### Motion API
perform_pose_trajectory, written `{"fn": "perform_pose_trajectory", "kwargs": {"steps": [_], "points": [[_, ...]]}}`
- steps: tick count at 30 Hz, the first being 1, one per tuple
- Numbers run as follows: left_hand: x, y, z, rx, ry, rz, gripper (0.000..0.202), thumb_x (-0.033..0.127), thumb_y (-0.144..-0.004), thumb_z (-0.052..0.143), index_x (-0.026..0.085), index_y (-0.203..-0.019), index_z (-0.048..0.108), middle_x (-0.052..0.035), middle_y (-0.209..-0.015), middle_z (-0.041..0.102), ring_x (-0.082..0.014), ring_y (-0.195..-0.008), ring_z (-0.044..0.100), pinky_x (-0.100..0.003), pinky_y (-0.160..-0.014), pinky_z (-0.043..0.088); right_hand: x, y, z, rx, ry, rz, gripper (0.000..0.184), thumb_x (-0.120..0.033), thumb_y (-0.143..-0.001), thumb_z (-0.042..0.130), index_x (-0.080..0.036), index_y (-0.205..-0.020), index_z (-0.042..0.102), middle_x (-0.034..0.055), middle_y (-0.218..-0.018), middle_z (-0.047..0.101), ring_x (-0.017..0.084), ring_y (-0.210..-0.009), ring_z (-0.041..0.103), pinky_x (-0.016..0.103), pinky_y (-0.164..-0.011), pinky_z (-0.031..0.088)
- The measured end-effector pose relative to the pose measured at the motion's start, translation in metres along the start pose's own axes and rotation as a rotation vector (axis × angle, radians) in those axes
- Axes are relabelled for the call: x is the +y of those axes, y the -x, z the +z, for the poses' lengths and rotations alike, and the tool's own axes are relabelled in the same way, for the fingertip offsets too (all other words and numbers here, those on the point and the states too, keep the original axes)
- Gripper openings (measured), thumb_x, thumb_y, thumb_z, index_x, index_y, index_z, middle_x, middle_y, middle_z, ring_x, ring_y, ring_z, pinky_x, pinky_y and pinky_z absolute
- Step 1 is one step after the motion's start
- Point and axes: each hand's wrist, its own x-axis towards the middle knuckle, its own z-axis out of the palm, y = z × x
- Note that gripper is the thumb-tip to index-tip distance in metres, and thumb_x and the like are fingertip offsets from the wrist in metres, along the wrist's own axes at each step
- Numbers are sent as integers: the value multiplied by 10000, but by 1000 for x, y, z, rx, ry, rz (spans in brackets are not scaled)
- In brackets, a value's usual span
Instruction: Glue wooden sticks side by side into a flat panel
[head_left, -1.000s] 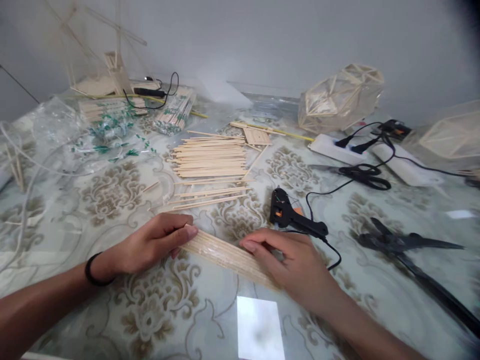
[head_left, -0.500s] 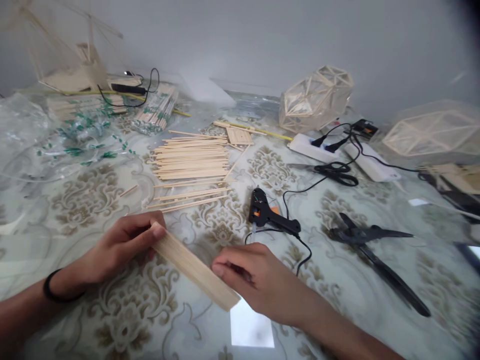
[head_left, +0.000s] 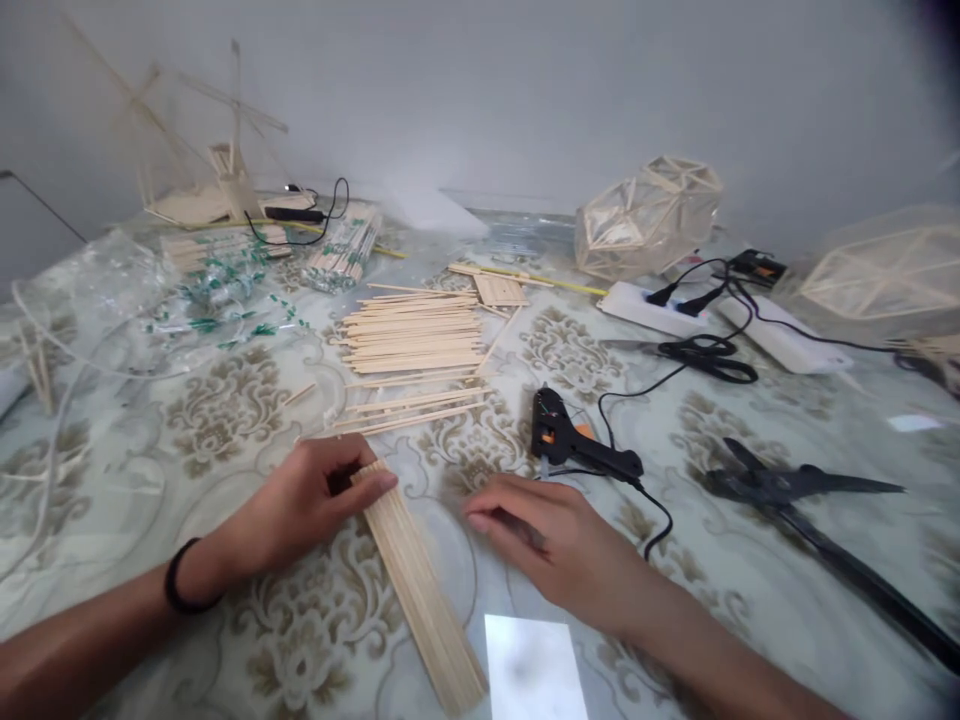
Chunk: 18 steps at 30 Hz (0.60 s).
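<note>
My left hand [head_left: 300, 505] grips the far end of a narrow panel of thin wooden sticks [head_left: 424, 590] laid side by side, thumb on top. The panel slants down toward the table's near side. To its right, apart from it, is my right hand [head_left: 555, 545], its fingers curled and thumb close to the index finger; nothing shows between them. Just beyond that hand lies a black hot glue gun [head_left: 581, 440] with its cord. Loose wooden sticks [head_left: 412, 330] are piled farther back, several of them set apart along the near side.
On the right lie black-handled pliers or cutters [head_left: 795, 490], black scissors [head_left: 705, 352] and a white power strip [head_left: 651, 308]. Stick-built frames [head_left: 637, 220] stand at the back right, a windmill-like model [head_left: 232, 185] at the back left. Plastic wrappers [head_left: 225, 290] cover the left.
The panel has swung to point more toward me and its near end is lower. My right hand has come away from the panel's edge. The whole view has shifted.
</note>
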Motion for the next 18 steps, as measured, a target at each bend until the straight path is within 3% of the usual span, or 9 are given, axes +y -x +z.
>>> {"fn": "perform_pose_trajectory", "kwargs": {"steps": [4, 8, 13, 16, 18], "points": [[-6, 1, 5, 63, -48, 39, 292, 482, -977, 640, 201, -981, 720, 28, -753, 584, -132, -665, 497, -246, -587, 377, -2, -3, 1, 53, 41, -4, 163, -198, -1063, 588, -211, -974, 725, 0, -807, 722, 132, -653, 648, 240, -579, 494], [-15, -1, 8, 83, -41, 96, 327, 428, -981, 637, 211, -1214, 710, 31, -776, 595, -128, -639, 520, -246, -584, 431, -2, -4, 4, 84, 78, -29, 182, -216, -1068, 573, -218, -940, 703, -1, -788, 720, 139, -661, 665, 242, -578, 516], [-17, 2, 10, 36, -69, 204, 386, 311, -937, 695, 256, -1319, 678, -48, -1233, 705, -81, -641, 564, -256, -634, 533, 1, -3, 0, 102, 117, -58, 164, -193, -1060, 574, -232, -949, 689, -11, -787, 731, 130, -650, 691, 227, -540, 520], [-16, 5, 10, 25, -195, 282, 456, 294, -944, 718, 265, -1390, 628, -96, -1436, 645, -78, -661, 589, -287, -696, 602, 1, 1, -12, 144, 149, -48, 147, -180, -1056, 578, -251, -976, 680, -3, -836, 755, 151, -717, 722, 267, -676, 581], [-15, 7, 10, 24, -273, 331, 475, 309, -957, 727, 261, -1414, 610, -117, -1471, 624, -117, -768, 673, -321, -778, 642, 2, 4, -25, 193, 196, -1, 132, -175, -1057, 576, -260, -1028, 672, 27, -918, 768, 188, -805, 734, 327, -791, 598]]}}
